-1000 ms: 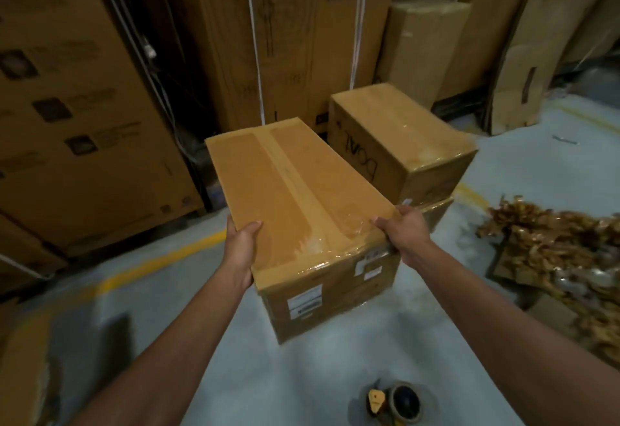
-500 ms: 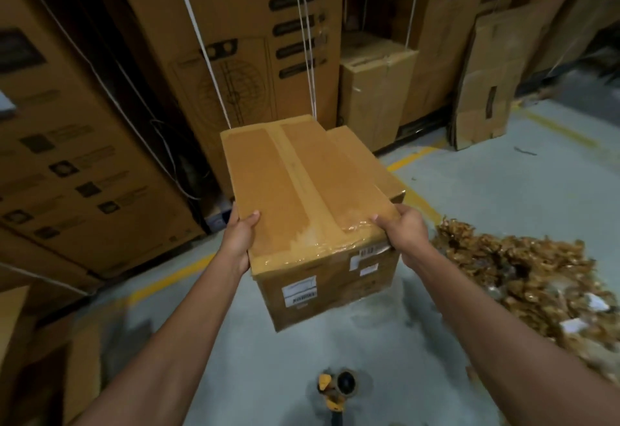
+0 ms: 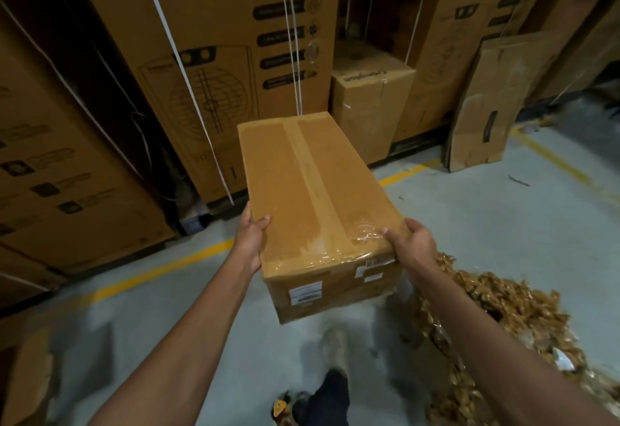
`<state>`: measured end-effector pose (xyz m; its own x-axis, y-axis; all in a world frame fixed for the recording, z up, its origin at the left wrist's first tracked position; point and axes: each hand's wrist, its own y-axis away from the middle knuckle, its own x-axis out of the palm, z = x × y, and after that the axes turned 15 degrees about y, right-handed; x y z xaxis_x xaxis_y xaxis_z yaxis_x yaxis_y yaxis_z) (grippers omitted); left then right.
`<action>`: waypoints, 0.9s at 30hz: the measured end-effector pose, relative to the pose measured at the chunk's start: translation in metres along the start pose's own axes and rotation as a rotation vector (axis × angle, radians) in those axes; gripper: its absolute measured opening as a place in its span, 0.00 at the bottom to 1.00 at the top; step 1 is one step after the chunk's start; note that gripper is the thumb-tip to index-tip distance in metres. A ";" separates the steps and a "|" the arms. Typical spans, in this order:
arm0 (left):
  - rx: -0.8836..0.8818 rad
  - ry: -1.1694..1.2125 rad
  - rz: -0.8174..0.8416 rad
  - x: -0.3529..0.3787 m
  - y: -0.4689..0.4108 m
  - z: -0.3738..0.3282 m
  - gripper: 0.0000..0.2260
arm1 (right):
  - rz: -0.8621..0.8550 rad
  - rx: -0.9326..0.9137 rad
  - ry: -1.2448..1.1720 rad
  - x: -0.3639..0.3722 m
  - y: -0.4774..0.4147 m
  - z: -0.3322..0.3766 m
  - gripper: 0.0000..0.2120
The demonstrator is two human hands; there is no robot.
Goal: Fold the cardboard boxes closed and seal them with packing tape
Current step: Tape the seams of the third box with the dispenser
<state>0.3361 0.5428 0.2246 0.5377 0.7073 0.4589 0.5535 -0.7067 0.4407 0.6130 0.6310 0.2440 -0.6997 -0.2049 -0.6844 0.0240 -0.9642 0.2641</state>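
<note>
A long sealed cardboard box point(image 3: 318, 197) hangs in the air in front of me, its flaps closed and a strip of clear tape running down the middle of its top. White labels show on its near end. My left hand point(image 3: 250, 241) grips the near left edge, thumb on top. My right hand point(image 3: 411, 244) grips the near right corner, thumb on the taped top. A tape dispenser point(image 3: 283, 409) with a yellow part lies on the floor below, partly hidden by my leg.
Tall printed cartons point(image 3: 214, 66) with white straps line the wall ahead. A smaller brown box point(image 3: 369, 100) stands behind, and flattened cardboard point(image 3: 486, 106) leans at right. A heap of brown paper scraps point(image 3: 486, 318) covers the floor on the right. My foot point(image 3: 332, 341) steps on grey floor with yellow lines.
I have carried the box higher and further along while the view turned; the second sealed box beside it is out of sight. My leg now steps forward over the tape dispenser.
</note>
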 end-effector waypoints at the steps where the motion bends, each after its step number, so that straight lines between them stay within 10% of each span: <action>1: 0.004 -0.002 0.001 0.007 -0.011 0.003 0.19 | -0.004 -0.005 0.002 0.002 -0.013 -0.004 0.35; 14: -0.051 0.030 -0.151 0.087 -0.237 0.027 0.32 | 0.096 -0.018 0.014 0.051 -0.250 0.016 0.15; 19: -0.078 0.039 -0.182 0.101 -0.288 0.043 0.32 | 0.142 -0.004 -0.009 0.069 -0.310 0.015 0.36; 27: -0.017 -0.106 -0.222 0.114 -0.336 0.090 0.25 | 0.249 0.044 -0.080 0.078 -0.389 0.022 0.26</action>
<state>0.2689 0.8627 0.0591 0.4680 0.8426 0.2664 0.6552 -0.5331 0.5352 0.5328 0.9935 0.1029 -0.7304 -0.4195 -0.5390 0.1727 -0.8769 0.4485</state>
